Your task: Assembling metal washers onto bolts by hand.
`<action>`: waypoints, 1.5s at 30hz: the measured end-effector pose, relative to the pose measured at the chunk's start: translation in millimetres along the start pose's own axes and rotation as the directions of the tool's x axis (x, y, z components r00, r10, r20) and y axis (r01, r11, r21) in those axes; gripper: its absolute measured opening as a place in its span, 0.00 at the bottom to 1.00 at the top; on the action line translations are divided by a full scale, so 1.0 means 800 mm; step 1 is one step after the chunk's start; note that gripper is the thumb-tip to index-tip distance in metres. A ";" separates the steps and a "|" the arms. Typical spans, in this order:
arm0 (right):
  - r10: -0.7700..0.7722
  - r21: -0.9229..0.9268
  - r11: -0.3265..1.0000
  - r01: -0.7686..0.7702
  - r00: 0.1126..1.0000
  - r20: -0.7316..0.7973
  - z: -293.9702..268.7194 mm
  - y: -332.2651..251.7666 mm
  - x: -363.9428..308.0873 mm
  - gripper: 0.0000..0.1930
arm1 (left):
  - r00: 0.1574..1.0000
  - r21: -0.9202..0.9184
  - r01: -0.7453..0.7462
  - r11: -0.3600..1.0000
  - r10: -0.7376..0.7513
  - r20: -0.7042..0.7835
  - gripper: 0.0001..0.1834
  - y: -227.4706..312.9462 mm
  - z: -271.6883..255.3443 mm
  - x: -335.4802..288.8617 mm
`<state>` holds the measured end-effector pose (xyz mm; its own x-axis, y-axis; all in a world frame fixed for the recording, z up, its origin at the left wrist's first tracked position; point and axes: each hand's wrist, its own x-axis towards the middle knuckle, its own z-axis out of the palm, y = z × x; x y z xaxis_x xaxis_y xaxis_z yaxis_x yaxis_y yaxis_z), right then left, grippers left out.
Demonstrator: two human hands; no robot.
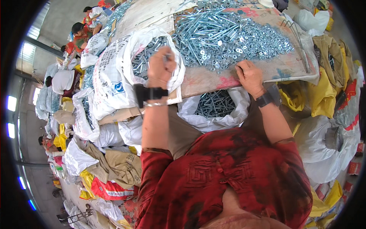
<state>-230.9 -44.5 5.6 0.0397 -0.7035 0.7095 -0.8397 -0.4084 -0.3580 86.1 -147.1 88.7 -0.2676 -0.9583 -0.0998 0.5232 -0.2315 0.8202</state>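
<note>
My left hand [161, 65] is curled over the mouth of a white woven sack [110, 72] filled with bolts [142, 63]. A metallic glint shows among its slightly blurred fingers, too small to name. At the table's front edge my right hand [250, 78] has its fingers bent together, beside the washers [244, 47]; whatever they hold is hidden. Behind the washers lies a heap of long, shiny bolts [206, 30]. Below the edge, between my knees, another white sack [192, 118] stands open with darker bolts [215, 105] inside.
A stained board [202, 82] covers the table. A wire rack [303, 57] lies at its right end. Yellow and brown sacks [324, 91] crowd the right side, and more sacks [122, 164] lie at left. Several people [80, 34] sit at the far left.
</note>
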 end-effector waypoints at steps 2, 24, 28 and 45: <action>0.032 0.003 0.999 -0.032 0.999 0.025 -0.002 0.003 0.002 0.04 | 0.993 0.066 0.113 0.991 -0.115 0.019 0.09 -0.057 0.054 -0.030; 0.051 -0.440 0.895 0.074 0.962 0.266 0.077 -0.020 0.114 0.12 | 0.948 -0.305 0.143 0.942 -0.042 0.314 0.20 -0.148 0.023 -0.075; 0.044 -0.043 0.998 -0.040 0.996 0.075 0.008 -0.042 0.101 0.08 | 0.936 -0.344 0.140 0.928 -0.011 0.352 0.19 -0.145 0.023 -0.077; 0.356 0.812 0.555 -0.179 0.934 -0.038 -0.122 -0.133 0.027 0.11 | 0.923 -0.095 0.049 0.994 -0.009 0.384 0.13 -0.153 0.043 -0.104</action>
<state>-193.6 40.2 118.0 -0.2824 -0.7804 0.5579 -0.0334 -0.5732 -0.8187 16.6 -33.0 16.0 -0.5623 -0.8186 0.1170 0.5841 -0.2930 0.7569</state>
